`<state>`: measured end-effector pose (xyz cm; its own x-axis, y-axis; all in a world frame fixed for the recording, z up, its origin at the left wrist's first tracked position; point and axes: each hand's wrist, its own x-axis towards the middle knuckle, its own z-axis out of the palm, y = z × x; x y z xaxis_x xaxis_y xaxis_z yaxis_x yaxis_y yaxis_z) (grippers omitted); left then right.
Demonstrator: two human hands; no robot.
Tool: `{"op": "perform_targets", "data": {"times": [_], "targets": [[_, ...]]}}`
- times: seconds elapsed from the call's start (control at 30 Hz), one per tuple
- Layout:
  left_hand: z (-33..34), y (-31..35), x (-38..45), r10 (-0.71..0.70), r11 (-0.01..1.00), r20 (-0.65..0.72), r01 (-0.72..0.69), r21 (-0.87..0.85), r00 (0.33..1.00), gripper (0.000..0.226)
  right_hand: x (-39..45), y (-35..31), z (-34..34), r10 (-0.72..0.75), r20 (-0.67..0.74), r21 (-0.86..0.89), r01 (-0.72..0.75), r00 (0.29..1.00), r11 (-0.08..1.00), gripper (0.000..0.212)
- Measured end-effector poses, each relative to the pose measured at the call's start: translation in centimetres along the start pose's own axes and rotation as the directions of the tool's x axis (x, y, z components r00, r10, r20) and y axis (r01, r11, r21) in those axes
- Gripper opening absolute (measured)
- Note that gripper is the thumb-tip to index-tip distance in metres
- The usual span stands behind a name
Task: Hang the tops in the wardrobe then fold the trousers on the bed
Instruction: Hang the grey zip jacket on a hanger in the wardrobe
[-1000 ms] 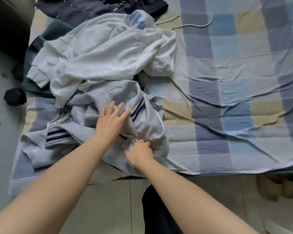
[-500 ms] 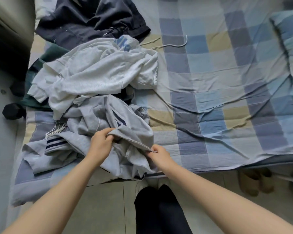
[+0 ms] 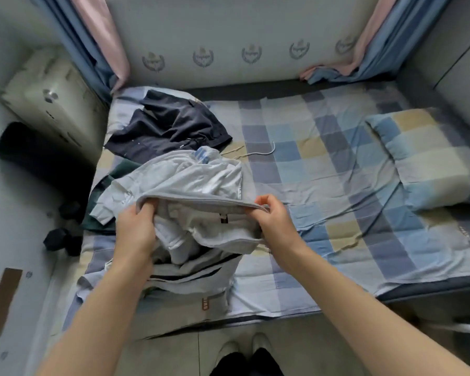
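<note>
I hold light grey trousers with dark side stripes (image 3: 201, 232) by the waistband, lifted above the bed's near left part. My left hand (image 3: 136, 229) grips the left end of the band, my right hand (image 3: 272, 215) pinches the right end. The legs hang down onto the checked sheet (image 3: 323, 172). Behind them lies a crumpled white top (image 3: 185, 177) over a dark green garment (image 3: 120, 169). A dark navy garment with drawstrings (image 3: 168, 128) lies farther back.
A checked pillow (image 3: 429, 158) lies at the right of the bed. Blue and pink curtains (image 3: 103, 50) hang at both back corners. A pale cabinet (image 3: 52, 99) and a dark dumbbell (image 3: 60, 237) stand on the left. My feet (image 3: 244, 348) are on the tiled floor by the bed edge.
Both hands have raised the grey trousers by the waistband and pulled it taut between them. My head has lifted, so the wall, curtains and pillow are now in sight.
</note>
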<state>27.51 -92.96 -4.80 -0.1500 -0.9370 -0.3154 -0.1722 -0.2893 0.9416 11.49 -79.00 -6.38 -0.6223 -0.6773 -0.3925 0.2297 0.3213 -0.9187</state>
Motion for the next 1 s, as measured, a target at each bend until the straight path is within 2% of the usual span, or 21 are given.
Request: {"op": "perform_targets", "data": {"times": [0.1, 0.2, 0.27, 0.4, 0.5, 0.67, 0.73, 0.77, 0.83, 0.9, 0.93, 1.0], "targets": [[-0.6, 6.3, -2.2, 0.138, 0.989, 0.099, -0.133, -0.061, 0.985, 0.018, -3.3, -7.0, -1.1, -0.192, -0.068, 0.055, 0.196, 0.979, 0.979, 0.009], [-0.9, 10.6, -4.0, 0.249, 0.968, 0.299, -0.240, -0.066, 0.921, 0.002, -6.1, -12.1, -2.3, -0.311, -0.178, 0.043, 0.323, 0.934, 0.945, 0.006], [-0.4, 12.1, -5.0, 0.316, 0.945, 0.419, -0.319, -0.065, 0.851, 0.018, -7.7, -14.1, -3.7, -0.365, -0.239, -0.034, 0.368, 0.900, 0.929, 0.004], [3.0, 12.5, -7.5, 0.339, 0.908, 0.562, -0.418, 0.013, 0.754, 0.022, -11.3, -15.4, -8.1, -0.385, -0.418, -0.222, 0.318, 0.823, 0.922, 0.007], [6.9, 12.3, -10.5, 0.349, 0.879, 0.669, -0.477, 0.011, 0.657, 0.019, -15.0, -15.2, -12.9, -0.390, -0.564, -0.305, 0.256, 0.728, 0.918, 0.008], [12.9, 12.6, -18.0, 0.398, 0.789, 0.791, -0.614, -0.037, 0.464, 0.030, -24.4, -13.1, -20.1, -0.354, -0.784, -0.289, 0.206, 0.510, 0.935, 0.011], [14.8, 12.7, -21.9, 0.429, 0.743, 0.825, -0.663, -0.091, 0.368, 0.034, -28.7, -12.1, -22.7, -0.344, -0.844, -0.294, 0.180, 0.411, 0.939, 0.011], [15.2, 12.8, -22.9, 0.450, 0.711, 0.825, -0.696, -0.100, 0.342, 0.032, -29.7, -11.9, -23.4, -0.342, -0.853, -0.292, 0.182, 0.394, 0.939, 0.011], [16.8, 12.9, -27.2, 0.488, 0.609, 0.840, -0.782, -0.134, 0.236, 0.033, -34.3, -11.1, -25.2, -0.334, -0.890, -0.285, 0.191, 0.310, 0.939, 0.013], [18.3, 12.9, -31.1, 0.555, 0.459, 0.827, -0.863, -0.209, 0.095, 0.019, -38.6, -10.3, -26.6, -0.343, -0.907, -0.300, 0.197, 0.242, 0.933, 0.013], [19.2, 12.7, -33.5, 0.582, 0.382, 0.813, -0.883, -0.272, 0.002, 0.009, -41.2, -9.8, -27.4, -0.340, -0.919, -0.303, 0.191, 0.201, 0.933, 0.013], [20.5, 12.1, -37.7, 0.624, 0.219, 0.761, -0.894, -0.390, -0.179, 0.010, -45.6, -8.8, -28.8, -0.351, -0.927, -0.324, 0.187, 0.133, 0.927, 0.012]]}}
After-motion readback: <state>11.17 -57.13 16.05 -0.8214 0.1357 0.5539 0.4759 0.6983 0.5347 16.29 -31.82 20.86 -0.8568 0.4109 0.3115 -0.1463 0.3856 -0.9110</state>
